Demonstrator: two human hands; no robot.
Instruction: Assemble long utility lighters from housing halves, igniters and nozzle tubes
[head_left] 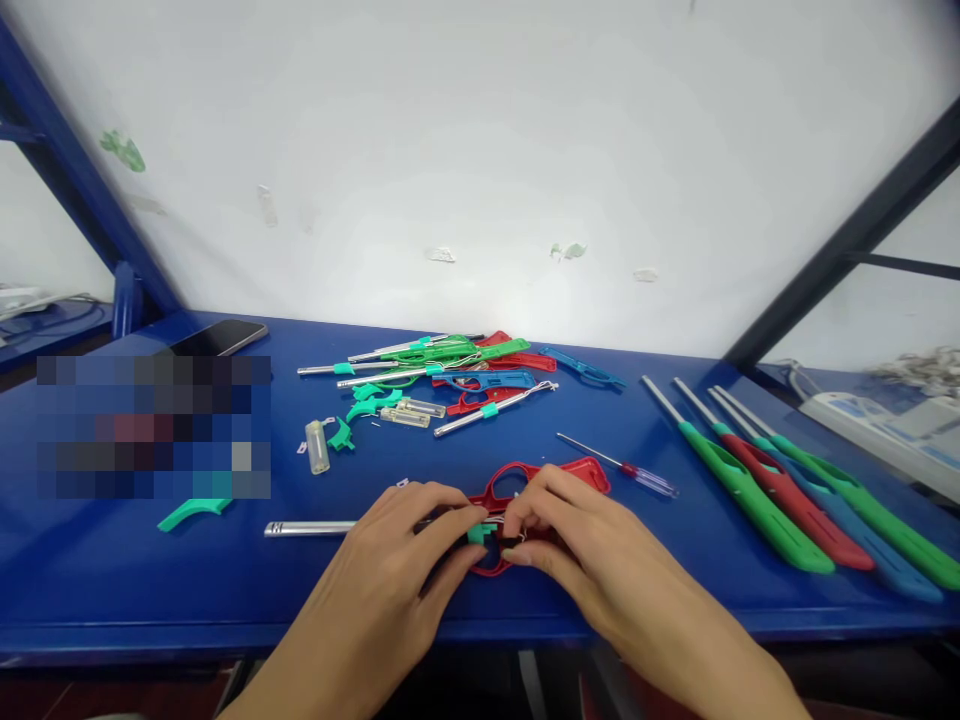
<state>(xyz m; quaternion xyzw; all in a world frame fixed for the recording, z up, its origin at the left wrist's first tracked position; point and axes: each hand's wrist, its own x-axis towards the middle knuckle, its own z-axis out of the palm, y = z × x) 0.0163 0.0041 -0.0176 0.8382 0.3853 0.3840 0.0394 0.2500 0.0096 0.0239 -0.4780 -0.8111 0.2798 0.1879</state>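
In the head view, the left hand [397,550] has its thumb and forefinger nearly together, pinching a green piece [480,535] at the end of a metal tube [311,528], which sticks out to the left from beneath that hand. The right hand [574,530] is curled narrow just beside it, thumb and fingertips closed on a small dark part [512,543] whose details are too hidden to tell. Both work over red handle shells [589,473] near the front edge of the blue table [112,590], the shells partly covered by the fingers. Behind the hands lies a loose pile of metal rods [480,413] with green collars and green, red and blue shells [504,348]. Nearer the left hand are a clear tank [319,450], standing apart from two more lying together [406,413], and small green triggers [375,402]. A screwdriver [649,480] rests beyond the right hand; to its right, four long-nosed lighters [757,500] lie side by side, green, red, blue and green. At left, a pixelated patch hides part of a phone [244,334] and another green trigger [195,511].
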